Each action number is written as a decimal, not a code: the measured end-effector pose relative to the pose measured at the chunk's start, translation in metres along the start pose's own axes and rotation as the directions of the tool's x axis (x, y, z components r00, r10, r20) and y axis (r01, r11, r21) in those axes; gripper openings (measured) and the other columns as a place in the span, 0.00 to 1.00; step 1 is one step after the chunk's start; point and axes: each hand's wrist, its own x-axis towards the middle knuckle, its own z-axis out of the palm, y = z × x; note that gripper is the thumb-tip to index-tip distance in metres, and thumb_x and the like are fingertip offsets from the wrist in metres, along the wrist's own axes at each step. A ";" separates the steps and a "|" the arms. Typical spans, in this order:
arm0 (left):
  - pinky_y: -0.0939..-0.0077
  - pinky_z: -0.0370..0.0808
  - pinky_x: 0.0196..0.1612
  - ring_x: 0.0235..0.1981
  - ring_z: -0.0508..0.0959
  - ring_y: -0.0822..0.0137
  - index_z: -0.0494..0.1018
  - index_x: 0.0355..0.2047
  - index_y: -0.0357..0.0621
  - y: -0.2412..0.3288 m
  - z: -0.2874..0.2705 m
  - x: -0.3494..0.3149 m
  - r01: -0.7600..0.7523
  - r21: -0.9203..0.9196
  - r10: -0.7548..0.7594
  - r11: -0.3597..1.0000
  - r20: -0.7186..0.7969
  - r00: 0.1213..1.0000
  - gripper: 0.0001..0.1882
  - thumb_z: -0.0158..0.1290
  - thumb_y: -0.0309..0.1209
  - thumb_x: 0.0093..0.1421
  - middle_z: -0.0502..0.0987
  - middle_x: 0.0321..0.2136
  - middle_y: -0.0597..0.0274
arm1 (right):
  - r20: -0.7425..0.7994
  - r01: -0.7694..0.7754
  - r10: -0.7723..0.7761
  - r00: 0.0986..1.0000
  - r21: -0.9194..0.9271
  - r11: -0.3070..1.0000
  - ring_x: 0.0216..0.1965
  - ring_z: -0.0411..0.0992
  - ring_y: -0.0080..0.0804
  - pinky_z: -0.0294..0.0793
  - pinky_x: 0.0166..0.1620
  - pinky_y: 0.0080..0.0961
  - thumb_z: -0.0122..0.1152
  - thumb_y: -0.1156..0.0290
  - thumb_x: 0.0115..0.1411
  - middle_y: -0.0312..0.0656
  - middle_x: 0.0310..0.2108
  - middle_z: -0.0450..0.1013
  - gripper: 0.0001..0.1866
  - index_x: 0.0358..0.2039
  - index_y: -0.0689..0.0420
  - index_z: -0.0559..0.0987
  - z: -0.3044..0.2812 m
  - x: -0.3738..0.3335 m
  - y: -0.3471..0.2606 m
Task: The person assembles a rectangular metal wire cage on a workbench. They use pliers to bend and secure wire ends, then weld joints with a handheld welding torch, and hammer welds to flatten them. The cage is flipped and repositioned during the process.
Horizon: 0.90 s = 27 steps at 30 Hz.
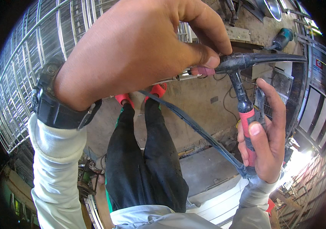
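A TIG welding torch [241,88] is upright in my right hand [266,139], whose fingers and thumb close round its red and black handle. The index finger stretches up along the switch side. The torch's black head has a long back cap [275,58] pointing right and a pink ceramic nozzle [203,71] pointing left. My left hand [143,49] reaches across from the left, thumb and index finger pinched against the head just above the nozzle. Its other fingers are mostly hidden. From the handle's lower end a dark sheathed cable [193,124] runs up and left.
Stacked metal wire grids [29,72] fill the left side, close to my left wrist. An angle grinder [283,39] lies at the upper right, beside a metal bowl [270,8]. Thin cords cross the concrete floor [186,95]. My feet, in red shoes [158,89], stand below the hands.
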 end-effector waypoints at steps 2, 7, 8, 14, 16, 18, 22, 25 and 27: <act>0.64 0.75 0.52 0.49 0.77 0.61 0.86 0.39 0.46 -0.002 0.001 -0.001 -0.019 -0.011 0.018 1.000 -0.011 1.000 0.11 0.69 0.31 0.56 0.84 0.36 0.62 | -0.023 0.020 -0.020 1.000 -0.015 1.000 0.16 0.61 0.14 0.59 0.17 0.10 0.56 0.65 0.64 0.40 0.29 0.70 0.37 0.72 0.59 0.57 0.002 -0.001 0.001; 0.66 0.75 0.51 0.47 0.78 0.64 0.86 0.38 0.45 -0.001 0.000 -0.001 -0.003 -0.005 0.003 1.000 0.015 1.000 0.10 0.68 0.30 0.55 0.84 0.36 0.63 | -0.039 0.052 -0.054 0.998 -0.048 0.998 0.16 0.60 0.14 0.58 0.17 0.10 0.56 0.65 0.65 0.40 0.28 0.70 0.37 0.72 0.59 0.57 0.005 -0.003 0.005; 0.66 0.75 0.51 0.47 0.78 0.64 0.86 0.38 0.45 0.003 -0.004 0.002 0.002 0.029 -0.003 1.000 0.032 0.999 0.10 0.68 0.29 0.55 0.84 0.36 0.63 | -0.040 0.049 -0.052 0.998 -0.051 0.997 0.16 0.60 0.14 0.58 0.17 0.10 0.56 0.64 0.65 0.39 0.27 0.70 0.37 0.72 0.59 0.57 0.004 -0.005 0.000; 0.68 0.74 0.51 0.45 0.78 0.65 0.86 0.38 0.45 -0.005 -0.004 -0.001 0.008 -0.021 -0.008 1.000 0.036 0.999 0.09 0.66 0.27 0.55 0.85 0.36 0.63 | -0.009 0.064 -0.064 0.998 -0.059 0.996 0.15 0.60 0.14 0.58 0.17 0.11 0.57 0.62 0.66 0.38 0.27 0.70 0.38 0.72 0.60 0.57 0.005 -0.003 0.004; 0.68 0.74 0.50 0.45 0.78 0.65 0.86 0.38 0.45 -0.005 -0.004 -0.001 -0.004 0.011 0.004 1.000 0.034 0.999 0.09 0.66 0.27 0.55 0.85 0.35 0.63 | -0.002 0.072 -0.072 0.997 -0.061 0.995 0.15 0.60 0.14 0.58 0.16 0.11 0.57 0.62 0.66 0.39 0.29 0.70 0.38 0.72 0.60 0.56 0.004 -0.003 0.005; 0.68 0.75 0.49 0.43 0.79 0.65 0.86 0.37 0.45 -0.007 -0.004 -0.001 -0.032 -0.060 0.032 0.998 0.005 0.999 0.09 0.67 0.29 0.56 0.85 0.35 0.63 | 0.005 0.072 -0.072 0.997 -0.056 0.996 0.15 0.61 0.14 0.58 0.16 0.11 0.57 0.62 0.66 0.41 0.32 0.72 0.38 0.72 0.61 0.56 0.002 -0.003 0.003; 0.67 0.75 0.47 0.42 0.79 0.64 0.86 0.37 0.45 -0.017 -0.002 0.000 -0.070 -0.110 0.069 0.991 -0.010 0.998 0.09 0.69 0.32 0.56 0.85 0.35 0.63 | -0.016 0.088 -0.089 0.996 -0.061 0.994 0.16 0.62 0.13 0.59 0.16 0.11 0.57 0.63 0.66 0.45 0.39 0.73 0.38 0.71 0.61 0.56 0.001 -0.002 0.003; 0.67 0.75 0.47 0.42 0.79 0.64 0.86 0.37 0.45 -0.006 -0.002 0.003 -0.031 -0.034 0.031 0.999 0.010 0.999 0.09 0.69 0.32 0.56 0.85 0.34 0.63 | -0.052 0.093 -0.097 0.994 -0.078 0.993 0.16 0.62 0.13 0.60 0.16 0.11 0.56 0.63 0.66 0.46 0.41 0.73 0.37 0.71 0.61 0.56 0.004 -0.001 0.001; 0.68 0.75 0.47 0.42 0.79 0.64 0.86 0.37 0.46 -0.015 0.000 0.002 -0.067 -0.108 0.065 0.992 -0.021 0.998 0.09 0.69 0.32 0.56 0.85 0.34 0.64 | -0.034 0.089 -0.092 0.995 -0.078 0.993 0.16 0.62 0.13 0.60 0.16 0.11 0.56 0.63 0.66 0.46 0.42 0.73 0.37 0.71 0.61 0.56 0.003 -0.001 0.001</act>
